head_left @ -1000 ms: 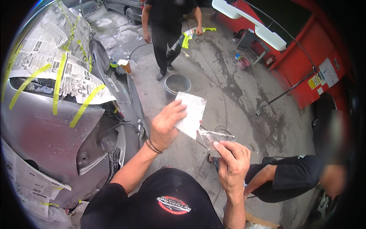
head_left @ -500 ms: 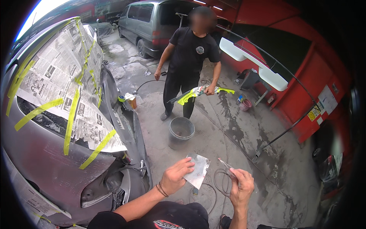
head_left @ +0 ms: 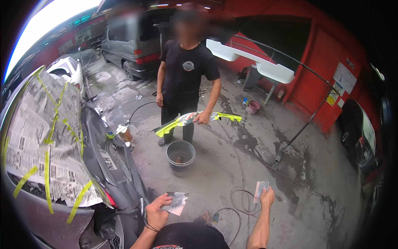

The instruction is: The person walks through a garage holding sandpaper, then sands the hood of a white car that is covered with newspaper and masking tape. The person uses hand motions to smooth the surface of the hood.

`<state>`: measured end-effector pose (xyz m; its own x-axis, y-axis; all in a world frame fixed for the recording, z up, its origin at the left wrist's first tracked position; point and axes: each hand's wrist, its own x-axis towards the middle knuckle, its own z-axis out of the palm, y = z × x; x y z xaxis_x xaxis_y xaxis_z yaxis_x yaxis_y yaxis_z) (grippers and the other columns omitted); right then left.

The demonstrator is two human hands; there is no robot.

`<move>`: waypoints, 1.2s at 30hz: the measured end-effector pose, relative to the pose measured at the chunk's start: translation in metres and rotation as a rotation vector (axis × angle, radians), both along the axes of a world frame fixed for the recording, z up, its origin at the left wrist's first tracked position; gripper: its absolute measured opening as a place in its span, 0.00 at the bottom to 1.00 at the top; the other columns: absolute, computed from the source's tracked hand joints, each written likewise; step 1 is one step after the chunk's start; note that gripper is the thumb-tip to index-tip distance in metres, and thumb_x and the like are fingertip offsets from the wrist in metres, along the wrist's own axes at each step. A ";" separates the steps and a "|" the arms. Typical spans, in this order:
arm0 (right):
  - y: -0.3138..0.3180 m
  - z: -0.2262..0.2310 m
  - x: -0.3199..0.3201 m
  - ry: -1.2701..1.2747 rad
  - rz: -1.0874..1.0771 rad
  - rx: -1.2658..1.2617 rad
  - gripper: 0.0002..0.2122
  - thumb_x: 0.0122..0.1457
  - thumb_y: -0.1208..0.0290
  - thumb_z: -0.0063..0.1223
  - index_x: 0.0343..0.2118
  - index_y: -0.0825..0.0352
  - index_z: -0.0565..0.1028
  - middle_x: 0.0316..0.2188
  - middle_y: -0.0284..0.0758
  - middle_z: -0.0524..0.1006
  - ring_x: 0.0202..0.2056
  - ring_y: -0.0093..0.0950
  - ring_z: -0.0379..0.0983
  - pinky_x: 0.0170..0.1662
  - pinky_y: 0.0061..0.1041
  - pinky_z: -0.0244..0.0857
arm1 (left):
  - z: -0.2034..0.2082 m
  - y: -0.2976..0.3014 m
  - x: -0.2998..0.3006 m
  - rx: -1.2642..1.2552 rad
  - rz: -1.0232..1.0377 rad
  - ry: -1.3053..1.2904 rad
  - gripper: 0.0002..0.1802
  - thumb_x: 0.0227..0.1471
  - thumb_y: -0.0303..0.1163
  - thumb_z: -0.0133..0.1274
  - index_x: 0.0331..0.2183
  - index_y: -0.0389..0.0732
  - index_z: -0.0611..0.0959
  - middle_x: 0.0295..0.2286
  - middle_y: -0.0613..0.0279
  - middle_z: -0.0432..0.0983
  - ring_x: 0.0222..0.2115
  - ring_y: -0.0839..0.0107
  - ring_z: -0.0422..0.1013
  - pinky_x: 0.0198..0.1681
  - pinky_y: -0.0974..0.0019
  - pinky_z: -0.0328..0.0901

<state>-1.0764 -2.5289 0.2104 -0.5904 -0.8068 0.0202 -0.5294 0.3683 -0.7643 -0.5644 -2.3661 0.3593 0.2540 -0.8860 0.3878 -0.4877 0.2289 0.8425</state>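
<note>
My left hand [head_left: 156,212] is closed on the edge of a thin, square flat plate [head_left: 179,204], grey and white with dark smears and a pinkish lower edge. Off to the right, my right hand [head_left: 267,197] pinches a smaller rectangular flat plate [head_left: 260,189] between thumb and fingers. That one has a pale, pinkish face and stands nearly upright. The two plates are well apart. A dark bucket [head_left: 177,169] stands on the floor ahead, with a brownish object inside it.
A person [head_left: 188,79] in black holds a long part [head_left: 224,116] with bright yellow edges beyond the bucket. At left sits a car [head_left: 68,213] masked with newspaper [head_left: 25,153] and yellow tape. A hose [head_left: 234,199] coils on the floor. A white panel [head_left: 275,71] hangs at right.
My hands have moved apart and the view has shifted. The right-hand plate, edge-on before, now shows its flat face. The left-hand plate has tilted. The other person stands more upright.
</note>
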 end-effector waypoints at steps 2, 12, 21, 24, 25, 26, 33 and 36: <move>0.006 -0.054 0.005 -0.084 -0.140 0.091 0.18 0.65 0.67 0.58 0.52 0.76 0.76 0.44 0.48 0.83 0.48 0.40 0.80 0.54 0.35 0.71 | 0.004 -0.012 -0.004 0.066 0.001 0.015 0.12 0.41 0.14 0.61 0.33 0.33 0.84 0.39 0.50 0.86 0.49 0.51 0.80 0.55 0.56 0.73; -0.176 0.083 0.042 -0.496 0.476 -0.223 0.40 0.63 0.70 0.63 0.73 0.73 0.52 0.49 0.48 0.80 0.46 0.27 0.79 0.51 0.25 0.71 | -0.014 -0.106 -0.075 0.312 -0.133 0.103 0.10 0.43 0.14 0.65 0.32 0.31 0.82 0.38 0.49 0.86 0.47 0.55 0.81 0.55 0.58 0.72; -0.275 0.269 0.116 -0.920 0.610 -0.512 0.38 0.66 0.72 0.57 0.74 0.73 0.49 0.48 0.43 0.81 0.45 0.23 0.81 0.50 0.22 0.73 | -0.003 -0.135 -0.049 0.220 -0.030 0.104 0.11 0.43 0.11 0.62 0.33 0.30 0.83 0.40 0.48 0.85 0.47 0.56 0.81 0.54 0.59 0.72; -0.271 0.207 0.145 -1.043 0.507 -0.436 0.36 0.67 0.71 0.57 0.72 0.76 0.53 0.53 0.44 0.78 0.49 0.24 0.78 0.55 0.23 0.71 | -0.013 -0.154 -0.038 0.240 -0.028 0.199 0.10 0.45 0.10 0.60 0.33 0.30 0.83 0.39 0.48 0.86 0.45 0.61 0.81 0.53 0.60 0.72; -0.267 0.185 0.152 -1.075 0.462 -0.370 0.36 0.66 0.71 0.58 0.72 0.76 0.53 0.55 0.44 0.77 0.52 0.25 0.77 0.56 0.24 0.70 | -0.020 -0.164 -0.033 0.260 -0.049 0.225 0.10 0.45 0.11 0.60 0.33 0.30 0.83 0.39 0.48 0.86 0.45 0.61 0.81 0.53 0.61 0.73; -0.259 0.172 0.160 -1.114 0.419 -0.293 0.36 0.66 0.71 0.59 0.72 0.76 0.54 0.56 0.44 0.76 0.53 0.25 0.76 0.57 0.24 0.69 | -0.027 -0.171 -0.027 0.289 -0.064 0.248 0.10 0.46 0.11 0.60 0.33 0.30 0.83 0.39 0.48 0.86 0.44 0.62 0.81 0.53 0.61 0.73; -0.239 0.182 0.202 -1.209 0.222 -0.343 0.29 0.66 0.71 0.58 0.68 0.73 0.64 0.55 0.39 0.77 0.51 0.24 0.76 0.55 0.24 0.70 | -0.032 -0.294 0.004 0.352 -0.470 0.175 0.08 0.52 0.17 0.60 0.37 0.32 0.85 0.40 0.50 0.86 0.43 0.63 0.82 0.49 0.63 0.74; -0.260 0.231 0.223 -1.132 0.212 -0.507 0.26 0.67 0.72 0.55 0.67 0.72 0.67 0.54 0.37 0.78 0.48 0.22 0.77 0.51 0.24 0.73 | -0.040 -0.348 0.015 0.295 -0.672 0.107 0.09 0.52 0.18 0.60 0.38 0.33 0.85 0.41 0.51 0.86 0.43 0.61 0.83 0.49 0.63 0.74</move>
